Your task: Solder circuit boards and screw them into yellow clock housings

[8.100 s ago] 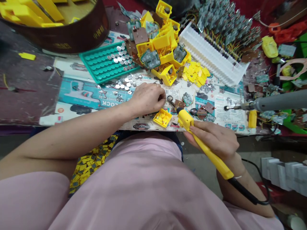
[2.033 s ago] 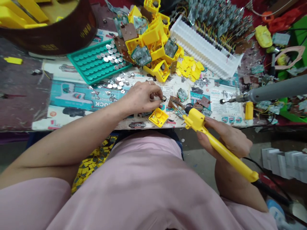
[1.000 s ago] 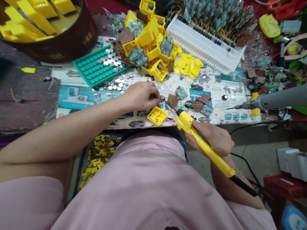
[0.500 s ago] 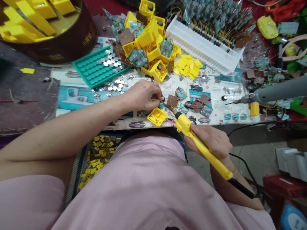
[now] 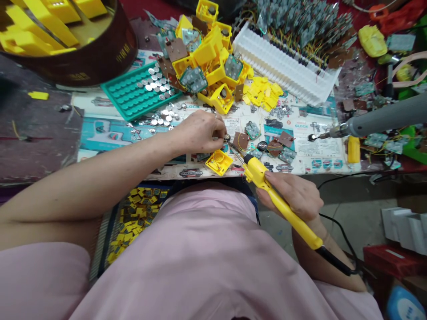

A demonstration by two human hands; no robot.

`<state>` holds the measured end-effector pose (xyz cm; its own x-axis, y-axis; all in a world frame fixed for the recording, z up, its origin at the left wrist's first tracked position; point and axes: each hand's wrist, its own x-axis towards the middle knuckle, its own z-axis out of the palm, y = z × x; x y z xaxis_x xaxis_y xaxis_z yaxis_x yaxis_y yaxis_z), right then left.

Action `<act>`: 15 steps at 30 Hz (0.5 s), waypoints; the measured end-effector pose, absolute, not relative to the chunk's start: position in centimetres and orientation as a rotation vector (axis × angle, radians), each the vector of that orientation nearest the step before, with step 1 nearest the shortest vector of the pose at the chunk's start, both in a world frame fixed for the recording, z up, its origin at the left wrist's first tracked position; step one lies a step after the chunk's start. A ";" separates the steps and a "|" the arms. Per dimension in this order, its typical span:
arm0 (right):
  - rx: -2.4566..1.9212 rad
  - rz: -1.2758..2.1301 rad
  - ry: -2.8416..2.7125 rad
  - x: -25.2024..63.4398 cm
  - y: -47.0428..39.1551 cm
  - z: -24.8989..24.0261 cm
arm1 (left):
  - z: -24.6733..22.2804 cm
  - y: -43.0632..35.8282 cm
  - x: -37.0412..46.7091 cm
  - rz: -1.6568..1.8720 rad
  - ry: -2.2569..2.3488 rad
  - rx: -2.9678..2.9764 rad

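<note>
Looks like a small assembly workshop, prob. electronics/toys. Worktable [image 5: 320, 155] covered w/ printed cardboard, piled w/ open yellow plastic casings [image 5: 208, 49], loose circuit boards [image 5: 252, 130] & wires. Teal tray [image 5: 125, 95] of silver button cells near centre-left; white rack [image 5: 283, 66] w/ rows of wired parts, far right. Big round tin [image 5: 83, 66] of yellow parts, far left. Yellow soldering-type tool [image 5: 283, 202] in use; bin [image 5: 136, 218] of small yellow pcs below table edge.

The one camera is riding on the worker's head, facing forward and down from close above; it is taking in both forearms, the hands [image 5: 248, 164], the pink shirt [image 5: 200, 249] at the bottom and the cluttered tabletop [image 5: 316, 155] beyond.
</note>
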<state>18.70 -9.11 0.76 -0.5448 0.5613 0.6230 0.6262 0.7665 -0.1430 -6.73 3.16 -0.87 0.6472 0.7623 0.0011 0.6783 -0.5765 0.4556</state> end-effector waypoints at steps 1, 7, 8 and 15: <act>-0.884 -0.132 -2.291 18.7 -9.1 0.7 | -0.9 3.1 -6.7 0.274 1.136 2.454; -0.886 -0.156 -2.342 18.4 -9.1 0.9 | -0.8 3.0 -6.5 0.273 1.162 2.456; -0.873 -0.163 -2.356 18.3 -9.1 1.1 | -0.8 3.0 -6.5 0.275 1.163 2.455; -0.878 -0.151 -2.503 18.5 -9.2 2.2 | -0.9 2.9 -6.7 0.300 1.161 2.437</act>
